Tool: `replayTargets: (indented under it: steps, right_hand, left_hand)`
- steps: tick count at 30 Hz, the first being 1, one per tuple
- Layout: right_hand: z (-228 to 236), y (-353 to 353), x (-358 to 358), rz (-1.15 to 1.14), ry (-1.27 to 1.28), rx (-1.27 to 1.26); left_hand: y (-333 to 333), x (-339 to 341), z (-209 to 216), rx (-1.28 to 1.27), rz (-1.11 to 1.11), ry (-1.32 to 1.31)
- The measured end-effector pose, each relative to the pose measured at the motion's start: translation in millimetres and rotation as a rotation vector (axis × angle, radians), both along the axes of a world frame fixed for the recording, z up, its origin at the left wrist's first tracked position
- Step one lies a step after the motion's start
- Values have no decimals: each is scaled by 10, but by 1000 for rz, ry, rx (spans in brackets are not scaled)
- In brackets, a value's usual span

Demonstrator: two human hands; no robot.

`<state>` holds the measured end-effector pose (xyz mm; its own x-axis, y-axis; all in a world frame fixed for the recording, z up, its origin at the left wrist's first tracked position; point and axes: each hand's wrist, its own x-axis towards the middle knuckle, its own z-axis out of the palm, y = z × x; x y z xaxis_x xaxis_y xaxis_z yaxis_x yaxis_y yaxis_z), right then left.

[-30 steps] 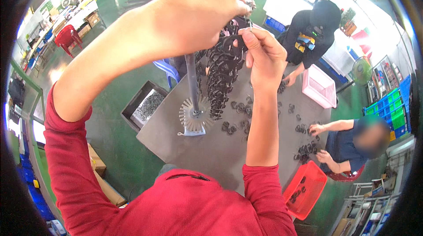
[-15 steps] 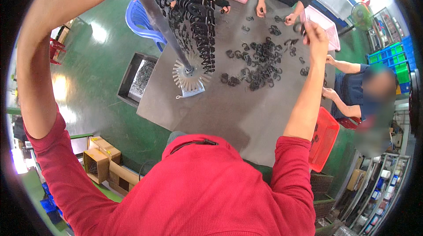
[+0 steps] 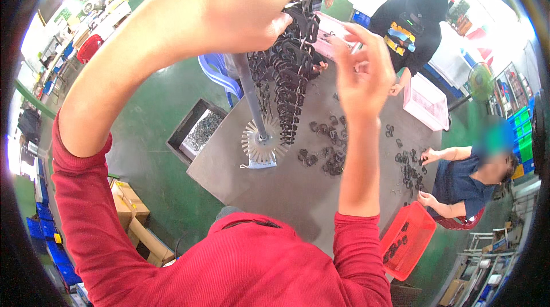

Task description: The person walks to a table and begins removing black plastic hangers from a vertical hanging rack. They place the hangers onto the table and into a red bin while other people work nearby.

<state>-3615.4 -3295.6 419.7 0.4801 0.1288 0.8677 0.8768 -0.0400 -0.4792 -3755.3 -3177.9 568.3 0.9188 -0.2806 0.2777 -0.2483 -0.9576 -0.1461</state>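
Floor [image 3: 154, 118], green and glossy, surrounds a grey table [image 3: 258, 188]. Two co-workers, one in black [image 3: 382, 23] at its far side and one in navy [image 3: 465, 180] at its right, have hands over or near it. A grey pole [image 3: 247, 92] ends in a slotted disc [image 3: 262, 142] toward the table's left. Just beside it hang thick strings of black hooks [image 3: 289, 78]: judging by these, many are already up. A red basket [image 3: 422, 232] with a few black pieces sits by the right edge, a pink basket [image 3: 425, 101] beyond it. The left hand [image 3: 266, 6] is at the strings' top, thumb and fingers bent; I cannot tell whether it grips them. The right hand [image 3: 364, 78], blurred, is just right of them, fingers apart, nothing visible between. Loose hooks [image 3: 333, 161] lie scattered on the table, not yet hung.
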Motion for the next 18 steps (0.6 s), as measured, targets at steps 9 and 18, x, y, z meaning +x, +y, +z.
replayTargets:
  steps: [9, 18]
  right_hand:
    - [110, 565, -166, 35, -85, 167]
    - [118, 19, 225, 613, 592, 177]
  left_hand:
    - [204, 137, -241, 136, 28, -275]
    - [306, 91, -75, -5, -13, -134]
